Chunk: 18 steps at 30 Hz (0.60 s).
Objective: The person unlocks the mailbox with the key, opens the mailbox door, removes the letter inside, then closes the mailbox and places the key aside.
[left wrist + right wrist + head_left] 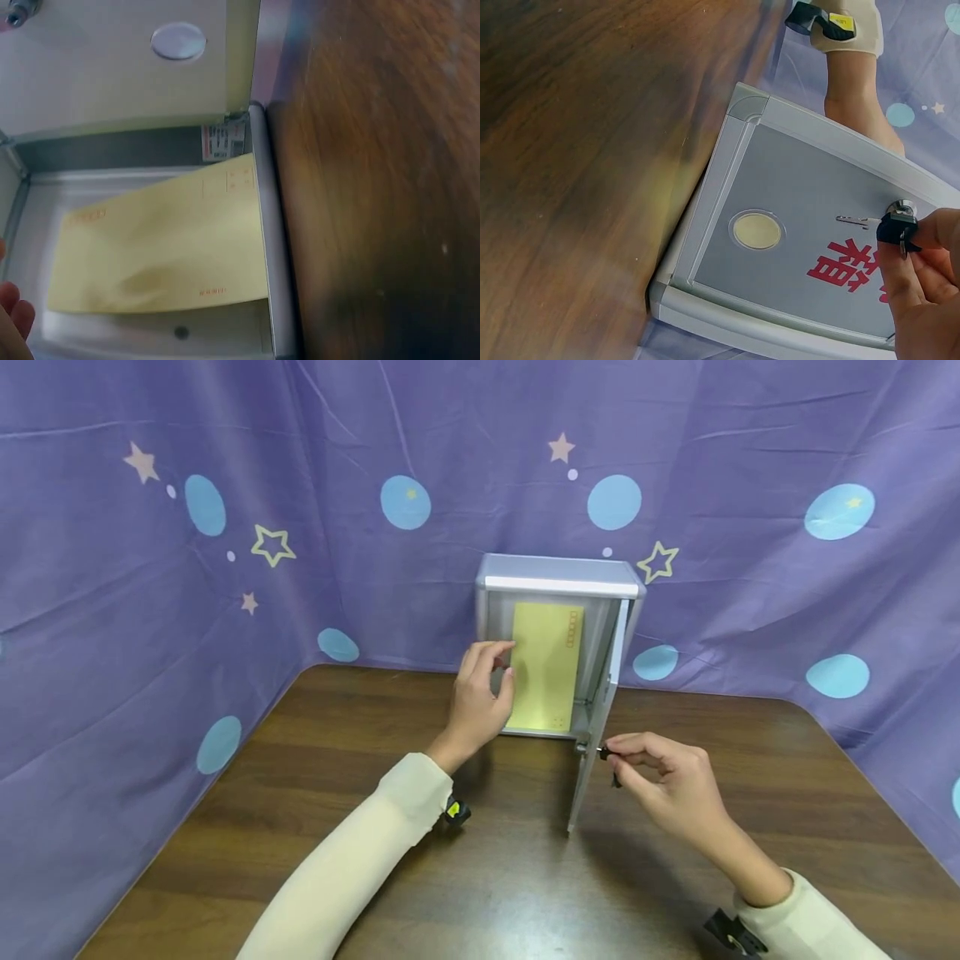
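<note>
A grey metal letter box [562, 568] stands at the back of the table, its door [802, 187] swung out toward the front. Inside leans a yellow envelope [546, 668] with small red printing. My left hand [480, 689] hovers by the envelope's left edge with bent fingers and nothing in its grasp. In the left wrist view, those fingertips [16, 307] sit apart from the envelope. Between thumb and fingers, my right hand [678, 785] pinches a black-headed key [898, 227] at the door's lock [902, 206]. A second key [853, 220] hangs beside it.
The wooden table [345, 718] meets a purple curtain [480, 435] with stars and blue dots behind and at the left. A round window [757, 231] and red characters [844, 266] mark the door's front. A printed label [223, 141] is inside the box.
</note>
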### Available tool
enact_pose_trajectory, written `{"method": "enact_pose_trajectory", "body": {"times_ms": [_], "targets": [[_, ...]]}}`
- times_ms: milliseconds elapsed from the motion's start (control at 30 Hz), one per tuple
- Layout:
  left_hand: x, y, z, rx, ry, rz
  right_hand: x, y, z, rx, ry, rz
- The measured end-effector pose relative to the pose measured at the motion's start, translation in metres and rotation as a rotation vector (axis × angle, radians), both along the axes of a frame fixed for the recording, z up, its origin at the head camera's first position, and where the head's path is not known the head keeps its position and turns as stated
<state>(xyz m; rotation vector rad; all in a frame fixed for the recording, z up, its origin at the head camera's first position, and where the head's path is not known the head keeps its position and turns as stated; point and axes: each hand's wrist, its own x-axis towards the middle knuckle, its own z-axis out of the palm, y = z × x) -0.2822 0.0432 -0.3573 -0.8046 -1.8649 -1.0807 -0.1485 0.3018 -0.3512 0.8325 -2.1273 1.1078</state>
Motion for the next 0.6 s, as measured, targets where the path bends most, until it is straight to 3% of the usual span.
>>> {"method": "enact_pose_trajectory", "body": {"times_ms": [100, 233, 467, 600], "targets": [[-0.002, 0.009, 0.0, -0.027, -0.034, -0.03, -0.001, -0.001, -0.001, 0.001, 0.019, 0.01], [-0.006, 0.02, -0.003, -0.06, -0.133, -0.057, -0.003, -0.002, -0.002, 0.012, 0.05, 0.012], [-0.007, 0.034, -0.007, -0.18, -0.322, 0.075, -0.004, 0.001, -0.003, 0.037, 0.078, -0.01], [-0.011, 0.045, -0.009, -0.142, -0.424, 0.145, -0.005, 0.002, -0.002, 0.047, 0.092, -0.019]]}}
